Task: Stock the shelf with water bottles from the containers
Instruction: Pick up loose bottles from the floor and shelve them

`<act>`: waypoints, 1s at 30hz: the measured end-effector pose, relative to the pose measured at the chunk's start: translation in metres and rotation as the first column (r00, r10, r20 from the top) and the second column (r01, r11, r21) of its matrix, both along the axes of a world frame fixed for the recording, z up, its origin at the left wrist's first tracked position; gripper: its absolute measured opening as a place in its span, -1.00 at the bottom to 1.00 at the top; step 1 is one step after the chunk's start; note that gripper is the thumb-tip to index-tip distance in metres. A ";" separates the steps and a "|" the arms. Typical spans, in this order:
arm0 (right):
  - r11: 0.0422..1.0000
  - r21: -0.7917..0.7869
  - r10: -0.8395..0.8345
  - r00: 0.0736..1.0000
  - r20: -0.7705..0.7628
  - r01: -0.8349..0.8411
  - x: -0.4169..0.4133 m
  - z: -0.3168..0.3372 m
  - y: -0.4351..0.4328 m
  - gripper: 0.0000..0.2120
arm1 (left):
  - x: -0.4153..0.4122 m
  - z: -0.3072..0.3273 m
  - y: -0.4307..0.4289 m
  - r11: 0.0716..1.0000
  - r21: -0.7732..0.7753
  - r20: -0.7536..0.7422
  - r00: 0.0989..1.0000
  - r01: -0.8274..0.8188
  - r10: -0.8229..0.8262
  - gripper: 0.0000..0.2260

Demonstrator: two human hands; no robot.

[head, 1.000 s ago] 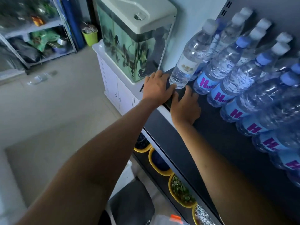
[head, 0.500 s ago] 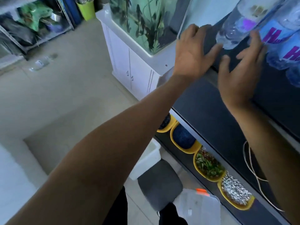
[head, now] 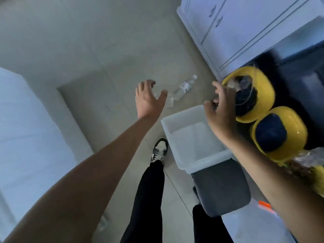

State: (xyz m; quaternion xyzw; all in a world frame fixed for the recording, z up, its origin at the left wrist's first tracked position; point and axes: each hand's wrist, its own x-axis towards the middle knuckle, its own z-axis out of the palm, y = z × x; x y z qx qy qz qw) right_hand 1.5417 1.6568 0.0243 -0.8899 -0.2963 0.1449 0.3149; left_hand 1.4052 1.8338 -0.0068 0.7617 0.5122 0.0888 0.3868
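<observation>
A clear water bottle (head: 182, 88) with a white cap lies on its side on the floor, just beyond my left hand (head: 149, 99). That hand is spread, fingers straight, holding nothing, a little short of the bottle. My right hand (head: 219, 109) hovers above the far corner of a white plastic container (head: 175, 135), fingers loosely bent and empty. The container's inside looks bare. The shelf with the bottles is out of view.
Two yellow bowls (head: 263, 95) (head: 296, 137) with dark contents sit on a low dark shelf at the right. A white cabinet (head: 236, 27) stands behind them. A grey bin (head: 222, 188) adjoins the container. My legs and shoe (head: 158, 149) are on the tiled floor.
The view has swung down from the shelf to the floor. Both hands left the shelf edge and dropped low, the left toward the fallen bottle, the right over the white container.
</observation>
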 end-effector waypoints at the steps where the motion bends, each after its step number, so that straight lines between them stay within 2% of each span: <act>1: 0.999 -0.039 0.010 0.999 -0.036 -0.011 -0.005 -0.033 0.007 -0.50 | -0.015 -0.033 0.002 0.999 -0.052 -0.075 0.997 -0.001 -0.003 -0.57; 5: 0.970 -0.236 0.023 0.990 -0.139 -0.056 -0.009 -0.155 0.035 -0.40 | -0.048 -0.151 0.001 0.984 -0.176 -0.248 0.969 -0.040 -0.005 -0.41; 10: 0.928 -0.365 -0.035 0.962 -0.272 -0.070 -0.002 -0.287 0.072 -0.35 | -0.033 -0.280 -0.002 0.957 -0.286 -0.281 0.959 -0.057 -0.027 -0.22; 12: 0.924 -0.382 -0.136 0.935 -0.326 0.001 0.003 -0.333 0.086 -0.35 | -0.020 -0.325 -0.002 0.945 -0.314 -0.307 0.951 -0.085 -0.016 -0.16; 14: 0.909 -0.395 -0.292 0.875 -0.386 0.129 0.011 -0.375 0.098 -0.36 | -0.008 -0.364 0.003 0.903 -0.382 -0.338 0.939 -0.197 0.061 -0.14; 15: 0.894 -0.404 -0.366 0.836 -0.409 0.194 0.015 -0.395 0.104 -0.35 | -0.003 -0.380 0.006 0.829 -0.471 -0.342 0.929 -0.301 0.143 -0.15; 16: 0.871 -0.415 -0.443 0.786 -0.431 0.263 0.020 -0.413 0.108 -0.33 | 0.003 -0.393 0.009 0.692 -0.593 -0.349 0.906 -0.411 0.240 -0.18; 17: 0.841 -0.425 -0.519 0.725 -0.453 0.335 0.024 -0.430 0.113 -0.29 | 0.009 -0.402 0.012 0.510 -0.709 -0.365 0.873 -0.487 0.325 -0.23; 18: 0.799 -0.437 -0.594 0.653 -0.471 0.412 0.029 -0.444 0.117 -0.25 | 0.014 -0.411 0.012 0.361 -0.777 -0.374 0.839 -0.516 0.395 -0.29; 19: 0.752 -0.444 -0.659 0.576 -0.484 0.487 0.034 -0.457 0.122 -0.20 | 0.020 -0.421 0.011 0.289 -0.800 -0.374 0.814 -0.525 0.444 -0.33; 21: 0.675 -0.413 -0.723 0.438 -0.534 0.611 0.046 -0.480 0.131 -0.12 | 0.035 -0.437 0.006 0.283 -0.799 -0.342 0.789 -0.530 0.511 -0.31; 22: 0.657 -0.383 -0.723 0.396 -0.566 0.650 0.052 -0.489 0.136 -0.10 | 0.042 -0.444 0.004 0.279 -0.799 -0.324 0.771 -0.533 0.547 -0.28; 24: 0.654 -0.345 -0.716 0.403 -0.570 0.673 0.060 -0.500 0.143 -0.05 | 0.055 -0.455 -0.001 0.197 -0.820 -0.313 0.708 -0.538 0.633 -0.29; 26: 0.656 -0.307 -0.714 0.434 -0.550 0.690 0.069 -0.507 0.145 -0.07 | 0.068 -0.461 -0.001 0.107 -0.844 -0.301 0.629 -0.525 0.716 -0.39; 28: 0.669 -0.304 -0.695 0.426 -0.578 0.678 0.074 -0.507 0.145 -0.17 | 0.079 -0.461 -0.001 0.040 -0.859 -0.268 0.515 -0.510 0.814 -0.53; 30: 0.668 -0.279 -0.665 0.385 -0.639 0.690 0.073 -0.498 0.144 -0.32 | 0.085 -0.453 0.001 0.032 -0.872 -0.212 0.436 -0.488 0.875 -0.63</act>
